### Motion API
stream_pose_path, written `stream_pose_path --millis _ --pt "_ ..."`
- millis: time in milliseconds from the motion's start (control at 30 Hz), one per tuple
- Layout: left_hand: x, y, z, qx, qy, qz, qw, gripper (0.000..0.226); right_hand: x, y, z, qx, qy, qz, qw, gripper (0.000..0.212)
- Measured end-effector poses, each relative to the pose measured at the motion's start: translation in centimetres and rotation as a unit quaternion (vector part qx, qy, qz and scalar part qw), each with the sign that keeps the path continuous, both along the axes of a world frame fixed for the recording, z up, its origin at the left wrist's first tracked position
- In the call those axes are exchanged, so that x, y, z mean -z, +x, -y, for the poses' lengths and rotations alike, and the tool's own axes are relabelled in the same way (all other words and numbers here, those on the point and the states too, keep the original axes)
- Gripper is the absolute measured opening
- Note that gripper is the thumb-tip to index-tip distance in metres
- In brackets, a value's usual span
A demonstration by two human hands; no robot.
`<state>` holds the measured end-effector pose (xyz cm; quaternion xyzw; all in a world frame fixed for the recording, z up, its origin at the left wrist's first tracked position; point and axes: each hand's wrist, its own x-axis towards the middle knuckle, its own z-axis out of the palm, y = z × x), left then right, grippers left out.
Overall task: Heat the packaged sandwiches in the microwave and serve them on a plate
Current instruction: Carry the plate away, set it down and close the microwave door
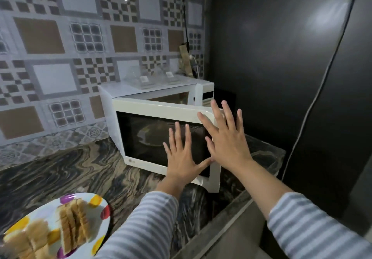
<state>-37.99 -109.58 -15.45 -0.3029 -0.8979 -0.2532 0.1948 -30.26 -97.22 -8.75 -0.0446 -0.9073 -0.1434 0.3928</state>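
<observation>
A white microwave [112,95] stands on the dark marbled counter, its door [141,109] swung partly out toward me. My left hand [181,154] lies flat on the door's dark window, fingers spread. My right hand [223,136] is spread over the door's upper right corner. Neither hand holds anything. A glass turntable shows dimly through the window. Two empty clear sandwich packages [145,79] sit on the microwave's top. A dotted white plate [98,204] at the lower left carries several cut sandwiches [73,224].
A tall black fridge [281,57] stands right of the microwave, with a cable [314,101] running down its side. A patterned tile wall [60,57] backs the counter [60,174]. A black cord and plug [187,45] hang behind the microwave.
</observation>
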Motion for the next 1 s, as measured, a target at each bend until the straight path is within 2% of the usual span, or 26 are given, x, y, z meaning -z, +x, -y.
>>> stream_pose_path --millis 267,400,467,600,667,733,867,1000 --pt "0.7 -5.4 -7.8 -0.098 0.031 -0.016 0.995 0.113 -0.4 -7.8 -8.4 -0.056 0.004 0.041 0.998 0.085" --pt "1.4 -7.9 -11.6 -0.143 0.073 -0.051 0.986 0.097 -0.8 -12.4 -11.9 -0.101 0.016 0.054 0.993 0.083" --pt "2.2 -8.7 -13.0 -0.128 0.067 -0.077 0.987 0.093 -0.8 -14.4 -13.2 -0.13 0.014 0.055 0.99 0.082" --pt "3.2 -11.1 -14.8 -0.044 0.093 -0.084 0.991 0.111 -0.4 -18.2 -16.0 -0.161 -0.014 0.049 0.986 0.075" --pt "3.0 -12.9 -15.6 -0.022 0.105 -0.077 0.991 0.113 0.0 -20.2 -17.5 -0.163 -0.024 0.051 0.985 0.072" --pt "2.8 -14.5 -16.4 -0.016 0.115 -0.071 0.991 0.11 0.4 -21.9 -18.9 -0.164 -0.026 0.068 0.984 0.072" --pt "3.6 -17.0 -17.8 0.003 0.188 -0.001 0.982 0.105 0.8 -25.2 -20.8 -0.174 -0.029 0.097 0.979 0.069" --pt "3.8 -19.6 -18.5 -0.025 0.183 -0.024 0.982 0.109 1.0 -28.1 -21.5 -0.19 -0.011 0.1 0.977 0.072"
